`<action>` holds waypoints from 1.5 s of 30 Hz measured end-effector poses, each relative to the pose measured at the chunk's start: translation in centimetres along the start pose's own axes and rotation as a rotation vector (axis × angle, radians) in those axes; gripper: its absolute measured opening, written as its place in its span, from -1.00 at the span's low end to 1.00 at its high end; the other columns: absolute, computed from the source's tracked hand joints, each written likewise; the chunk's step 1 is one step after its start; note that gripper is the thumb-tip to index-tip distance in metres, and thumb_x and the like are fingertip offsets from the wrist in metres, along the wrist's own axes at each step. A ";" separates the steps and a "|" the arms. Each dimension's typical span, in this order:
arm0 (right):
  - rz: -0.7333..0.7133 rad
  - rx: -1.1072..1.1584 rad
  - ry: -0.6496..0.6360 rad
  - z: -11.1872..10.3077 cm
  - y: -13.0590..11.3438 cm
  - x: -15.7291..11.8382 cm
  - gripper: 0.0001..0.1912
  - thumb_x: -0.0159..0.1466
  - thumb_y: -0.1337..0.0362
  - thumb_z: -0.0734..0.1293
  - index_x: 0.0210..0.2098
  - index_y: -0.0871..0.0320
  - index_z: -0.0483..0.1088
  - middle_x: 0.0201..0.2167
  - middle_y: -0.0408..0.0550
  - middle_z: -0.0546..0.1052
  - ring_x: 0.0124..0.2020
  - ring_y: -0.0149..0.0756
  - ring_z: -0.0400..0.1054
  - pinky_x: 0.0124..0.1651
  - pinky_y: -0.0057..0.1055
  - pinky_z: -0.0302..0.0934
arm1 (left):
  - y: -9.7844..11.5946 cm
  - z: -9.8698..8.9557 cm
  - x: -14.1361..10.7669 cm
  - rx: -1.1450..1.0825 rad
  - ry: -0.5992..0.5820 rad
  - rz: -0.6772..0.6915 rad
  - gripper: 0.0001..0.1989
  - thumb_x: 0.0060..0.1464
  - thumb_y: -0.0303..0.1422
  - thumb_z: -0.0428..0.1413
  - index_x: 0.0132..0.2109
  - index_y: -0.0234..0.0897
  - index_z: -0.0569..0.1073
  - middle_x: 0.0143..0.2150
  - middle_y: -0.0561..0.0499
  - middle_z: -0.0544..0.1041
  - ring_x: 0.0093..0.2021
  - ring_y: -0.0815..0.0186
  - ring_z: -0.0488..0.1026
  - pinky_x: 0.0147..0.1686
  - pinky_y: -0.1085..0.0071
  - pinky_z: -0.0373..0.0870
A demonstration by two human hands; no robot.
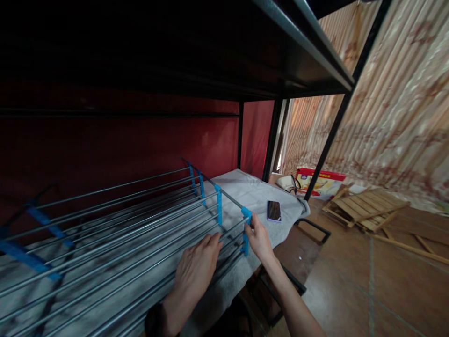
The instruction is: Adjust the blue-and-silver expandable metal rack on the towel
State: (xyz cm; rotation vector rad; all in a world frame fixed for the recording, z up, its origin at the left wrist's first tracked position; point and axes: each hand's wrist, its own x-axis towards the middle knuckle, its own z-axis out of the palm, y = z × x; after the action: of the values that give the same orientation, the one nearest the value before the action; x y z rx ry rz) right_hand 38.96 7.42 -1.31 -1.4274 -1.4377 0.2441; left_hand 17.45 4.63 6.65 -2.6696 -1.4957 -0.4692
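Observation:
A metal-rod rack (140,215), likely a shoe rack, lies on the grey cloth (233,185). Blue plastic connectors join its grey rods at both ends. My right hand (260,236) pinches the blue connector (246,213) at the near right corner, thumb and fingers around it. Left of it, my left hand (199,262) is closed over a rod, its fingertips curled at the rod's right end. The underside of that grip is hidden. Beyond my right hand, a phone (274,211) rests screen up on the cloth.
A dark overhead shelf or bunk (298,61) hangs low above the rack on black posts (329,135). Folded wooden slats (368,208) and a red-and-yellow box (321,182) are on the tiled floor at right. A black metal stool frame (317,224) stands beside the cloth's edge.

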 end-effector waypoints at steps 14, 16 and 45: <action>0.064 -0.001 0.036 -0.1 -0.6 0.5 -0.74 0.32 0.17 0.15 -0.09 0.11 0.34 -0.37 -0.10 0.49 -0.32 -0.24 0.39 -0.23 -0.38 0.21 | 0.6 -1.0 0.3 0.069 -0.104 -0.031 -0.61 0.34 -0.38 -0.16 0.19 -0.16 0.39 -0.01 -0.11 0.56 -0.18 0.19 0.57 -0.31 0.35 0.41; 0.066 -0.005 0.043 0.0 -0.7 0.4 -0.74 0.32 0.16 0.15 -0.10 0.11 0.34 -0.37 -0.09 0.49 -0.33 -0.24 0.39 -0.25 -0.39 0.20 | 0.7 -1.0 0.3 0.071 -0.117 -0.038 -0.62 0.34 -0.38 -0.16 0.18 -0.14 0.39 -0.01 -0.10 0.56 -0.18 0.20 0.56 -0.30 0.35 0.41; 0.078 -0.171 0.167 1.2 -1.2 -0.4 -0.77 0.33 0.16 0.12 -0.20 0.11 0.34 -0.56 -0.16 0.38 -0.52 -0.25 0.29 -0.45 -0.40 0.03 | 0.3 -0.3 0.2 0.068 -0.072 0.032 -0.67 0.33 -0.42 -0.14 0.12 -0.23 0.41 -0.09 -0.09 0.56 -0.19 0.19 0.55 -0.28 0.30 0.40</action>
State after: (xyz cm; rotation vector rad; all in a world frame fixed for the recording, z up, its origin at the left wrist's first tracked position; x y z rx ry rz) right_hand 37.24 7.38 -1.12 -1.6049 -1.2920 0.0496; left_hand 17.75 4.62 6.98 -2.6799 -1.4565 -0.3181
